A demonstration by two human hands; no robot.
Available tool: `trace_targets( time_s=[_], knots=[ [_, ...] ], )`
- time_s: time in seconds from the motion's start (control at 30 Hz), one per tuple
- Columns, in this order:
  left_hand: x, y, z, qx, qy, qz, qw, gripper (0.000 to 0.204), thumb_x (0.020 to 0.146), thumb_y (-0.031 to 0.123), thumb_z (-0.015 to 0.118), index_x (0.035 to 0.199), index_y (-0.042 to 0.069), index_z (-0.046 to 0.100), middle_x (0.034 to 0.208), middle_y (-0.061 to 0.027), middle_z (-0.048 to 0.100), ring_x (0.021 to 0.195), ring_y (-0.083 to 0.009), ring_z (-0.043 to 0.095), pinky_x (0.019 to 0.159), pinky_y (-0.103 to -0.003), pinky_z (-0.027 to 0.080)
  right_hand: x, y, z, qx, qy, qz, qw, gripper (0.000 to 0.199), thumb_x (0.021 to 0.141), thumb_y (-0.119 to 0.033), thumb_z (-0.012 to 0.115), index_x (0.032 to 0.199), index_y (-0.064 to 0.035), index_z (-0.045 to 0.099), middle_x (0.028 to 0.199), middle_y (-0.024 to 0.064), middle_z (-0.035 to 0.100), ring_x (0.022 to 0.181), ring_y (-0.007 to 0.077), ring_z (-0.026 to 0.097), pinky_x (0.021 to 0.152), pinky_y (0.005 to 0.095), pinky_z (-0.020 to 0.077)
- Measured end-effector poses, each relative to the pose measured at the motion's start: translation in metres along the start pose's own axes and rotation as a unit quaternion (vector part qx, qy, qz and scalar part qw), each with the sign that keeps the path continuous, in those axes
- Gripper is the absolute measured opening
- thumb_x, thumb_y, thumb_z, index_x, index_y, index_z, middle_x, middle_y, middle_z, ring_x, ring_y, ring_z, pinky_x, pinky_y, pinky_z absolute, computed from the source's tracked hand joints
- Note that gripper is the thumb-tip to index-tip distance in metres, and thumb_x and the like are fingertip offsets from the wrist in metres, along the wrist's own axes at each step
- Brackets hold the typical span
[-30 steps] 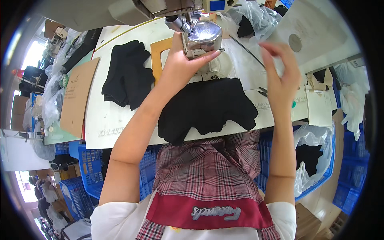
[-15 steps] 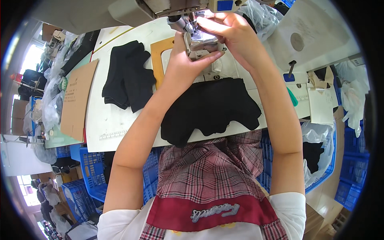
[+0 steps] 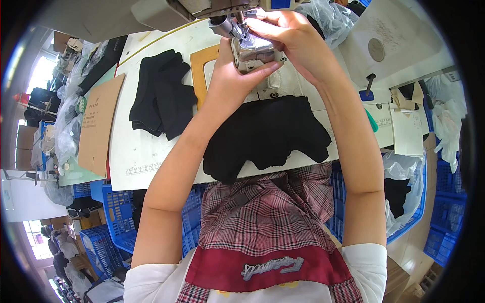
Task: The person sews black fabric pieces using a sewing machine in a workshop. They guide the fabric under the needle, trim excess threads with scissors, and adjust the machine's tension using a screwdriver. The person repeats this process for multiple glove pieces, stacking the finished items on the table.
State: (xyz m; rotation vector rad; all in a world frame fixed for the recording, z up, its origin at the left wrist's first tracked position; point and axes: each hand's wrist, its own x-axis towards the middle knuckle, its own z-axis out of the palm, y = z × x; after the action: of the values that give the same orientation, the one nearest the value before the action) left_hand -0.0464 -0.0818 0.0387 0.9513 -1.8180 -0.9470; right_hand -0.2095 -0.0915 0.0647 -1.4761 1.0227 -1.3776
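Both my hands are up at the needle area of a sewing machine [image 3: 202,7] at the top of the head view. My left hand [image 3: 235,76] rests against a shiny metal attachment [image 3: 252,49] under the machine head, thumb pressed on its lower side. My right hand [image 3: 298,43] comes in from the right, fingers pinched together just above that metal part; whatever thread or small piece they hold is too small to see. A loose piece of black fabric [image 3: 265,134] lies on the white table [image 3: 146,161] below my hands.
A pile of black fabric pieces [image 3: 161,98] lies at the left of the table, beside a cardboard sheet [image 3: 98,123]. A tan template frame [image 3: 202,70] sits by the machine. Blue plastic crates [image 3: 113,212] stand under the table, a plastic-lined bin [image 3: 404,192] at the right.
My right hand swung from the right side of the table over to the needle area and closed in above the metal attachment. My left hand stayed on it.
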Motion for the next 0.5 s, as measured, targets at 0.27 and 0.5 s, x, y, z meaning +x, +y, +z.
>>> trace_targets(
  time_s=[0.27, 0.5],
  knots=[
    [-0.0009, 0.0009, -0.0001, -0.005, -0.001, -0.008, 1.000, 0.066, 0.076, 0.025, 0.083, 0.118, 0.001, 0.039, 0.100, -0.0117, 0.067, 0.090, -0.0160, 0.065, 0.078, -0.030, 0.052, 0.0004, 0.0026, 0.0002, -0.009, 0.008, -0.013, 1.000, 0.039, 0.087, -0.025, 0.069, 0.112, 0.0050, 0.063, 0.103, 0.0049, 0.062, 0.077, 0.0058, 0.047, 0.068, 0.0213, 0.0386],
    [-0.0002, 0.0014, 0.0021, -0.011, 0.007, 0.003, 1.000, 0.064, 0.076, 0.025, 0.083, 0.116, 0.001, 0.039, 0.098, -0.0106, 0.067, 0.088, -0.0152, 0.065, 0.077, -0.029, 0.052, -0.0006, 0.0003, -0.0005, 0.018, -0.007, 0.000, 1.000, 0.038, 0.088, -0.025, 0.068, 0.113, 0.0035, 0.064, 0.106, 0.0062, 0.064, 0.090, 0.0068, 0.056, 0.075, 0.0223, 0.0431]
  ],
)
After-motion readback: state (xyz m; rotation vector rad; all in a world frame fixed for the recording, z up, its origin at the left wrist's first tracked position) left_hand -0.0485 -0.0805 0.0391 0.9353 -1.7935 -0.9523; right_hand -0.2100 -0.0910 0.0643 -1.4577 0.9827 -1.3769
